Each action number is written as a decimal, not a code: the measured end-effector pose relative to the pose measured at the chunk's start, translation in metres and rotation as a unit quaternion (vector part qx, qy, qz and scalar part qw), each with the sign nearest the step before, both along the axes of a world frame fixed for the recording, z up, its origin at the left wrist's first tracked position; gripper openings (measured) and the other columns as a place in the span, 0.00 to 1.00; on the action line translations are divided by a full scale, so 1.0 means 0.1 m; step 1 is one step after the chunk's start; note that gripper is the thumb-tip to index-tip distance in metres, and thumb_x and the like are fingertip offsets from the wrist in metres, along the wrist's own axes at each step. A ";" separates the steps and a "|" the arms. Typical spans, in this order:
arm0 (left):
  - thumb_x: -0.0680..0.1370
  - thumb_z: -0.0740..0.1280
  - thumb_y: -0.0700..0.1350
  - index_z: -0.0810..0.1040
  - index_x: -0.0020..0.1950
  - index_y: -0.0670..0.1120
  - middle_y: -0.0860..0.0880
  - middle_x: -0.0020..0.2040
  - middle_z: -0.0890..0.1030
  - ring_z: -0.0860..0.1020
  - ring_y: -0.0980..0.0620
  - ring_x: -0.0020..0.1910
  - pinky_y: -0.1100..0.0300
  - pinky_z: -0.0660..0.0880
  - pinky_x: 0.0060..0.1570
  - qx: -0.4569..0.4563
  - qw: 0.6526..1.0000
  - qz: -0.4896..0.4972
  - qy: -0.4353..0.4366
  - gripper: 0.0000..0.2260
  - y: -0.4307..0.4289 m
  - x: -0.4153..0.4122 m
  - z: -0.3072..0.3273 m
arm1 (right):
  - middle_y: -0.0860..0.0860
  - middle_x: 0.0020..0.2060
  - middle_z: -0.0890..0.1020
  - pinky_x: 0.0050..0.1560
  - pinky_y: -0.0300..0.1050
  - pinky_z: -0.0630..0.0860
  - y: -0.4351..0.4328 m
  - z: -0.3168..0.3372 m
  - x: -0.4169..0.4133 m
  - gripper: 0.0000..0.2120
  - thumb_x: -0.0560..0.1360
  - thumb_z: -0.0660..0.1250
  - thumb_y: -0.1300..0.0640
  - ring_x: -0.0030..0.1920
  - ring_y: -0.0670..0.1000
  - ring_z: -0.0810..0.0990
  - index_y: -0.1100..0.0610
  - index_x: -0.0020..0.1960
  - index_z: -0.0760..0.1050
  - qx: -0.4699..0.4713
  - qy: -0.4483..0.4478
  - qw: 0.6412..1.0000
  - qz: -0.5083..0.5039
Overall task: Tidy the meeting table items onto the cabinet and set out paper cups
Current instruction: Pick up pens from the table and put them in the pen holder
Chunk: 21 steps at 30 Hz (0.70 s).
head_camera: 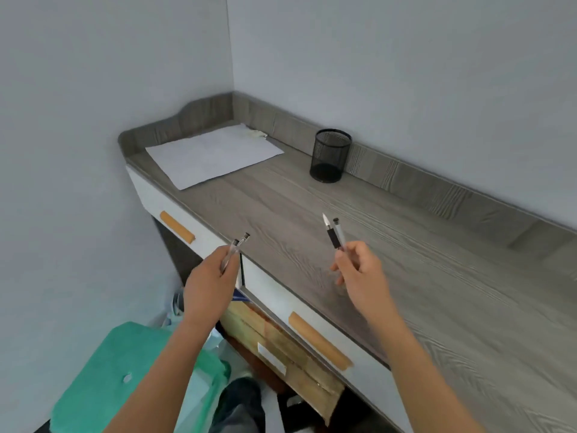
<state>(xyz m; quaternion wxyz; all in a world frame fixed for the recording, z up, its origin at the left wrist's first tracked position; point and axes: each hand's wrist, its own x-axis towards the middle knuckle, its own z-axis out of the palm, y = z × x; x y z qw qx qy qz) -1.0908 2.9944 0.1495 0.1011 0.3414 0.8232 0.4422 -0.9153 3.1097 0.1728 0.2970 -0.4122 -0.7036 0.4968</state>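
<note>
My left hand grips clear pens by their lower ends, just off the front edge of the grey wood-grain cabinet top. Over the cabinet top, my right hand holds two pens pointing up; one has a black grip and a silver tip. A black mesh pen holder stands upright near the back rim, well beyond both hands. White sheets of paper lie flat at the cabinet's far left corner.
The cabinet fills a corner between two pale walls, with a raised rim along its back. White drawer fronts carry orange handles. Below it are a wooden box and a green plastic bag on the floor.
</note>
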 end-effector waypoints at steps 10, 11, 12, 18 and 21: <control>0.78 0.59 0.45 0.58 0.30 0.50 0.51 0.26 0.62 0.63 0.51 0.27 0.55 0.61 0.30 0.088 0.983 -0.152 0.046 0.17 1.53 -0.84 0.37 | 0.53 0.36 0.75 0.34 0.41 0.67 0.91 0.08 -0.79 0.09 0.77 0.59 0.59 0.34 0.51 0.70 0.49 0.39 0.68 0.012 -0.033 0.992 -0.122; 0.78 0.59 0.44 0.58 0.30 0.50 0.51 0.26 0.62 0.62 0.50 0.27 0.55 0.60 0.31 0.097 0.981 -0.160 0.047 0.17 1.63 -0.95 0.39 | 0.53 0.36 0.75 0.35 0.42 0.67 0.99 0.10 -0.90 0.09 0.76 0.59 0.59 0.34 0.50 0.70 0.50 0.39 0.69 0.010 -0.029 0.990 -0.135; 0.78 0.59 0.44 0.58 0.30 0.49 0.51 0.27 0.61 0.61 0.50 0.28 0.55 0.60 0.31 0.104 0.979 -0.169 0.050 0.17 1.73 -1.05 0.41 | 0.53 0.35 0.74 0.35 0.42 0.66 1.07 0.12 -0.99 0.08 0.76 0.60 0.59 0.34 0.50 0.69 0.50 0.39 0.69 0.012 -0.027 0.988 -0.150; 0.78 0.58 0.45 0.65 0.34 0.43 0.49 0.27 0.63 0.61 0.51 0.28 0.57 0.60 0.31 0.107 0.971 -0.207 0.052 0.13 2.25 -1.46 0.43 | 0.49 0.35 0.71 0.34 0.38 0.65 1.56 0.35 -1.30 0.04 0.72 0.65 0.58 0.34 0.47 0.68 0.52 0.39 0.73 0.059 -0.023 0.966 -0.251; 0.78 0.58 0.45 0.63 0.33 0.45 0.50 0.27 0.62 0.61 0.51 0.28 0.56 0.60 0.32 0.112 0.963 -0.243 0.036 0.14 2.48 -1.51 0.44 | 0.49 0.30 0.70 0.30 0.30 0.67 1.77 0.63 -1.36 0.09 0.72 0.66 0.60 0.32 0.46 0.67 0.49 0.36 0.73 0.080 0.030 0.955 -0.285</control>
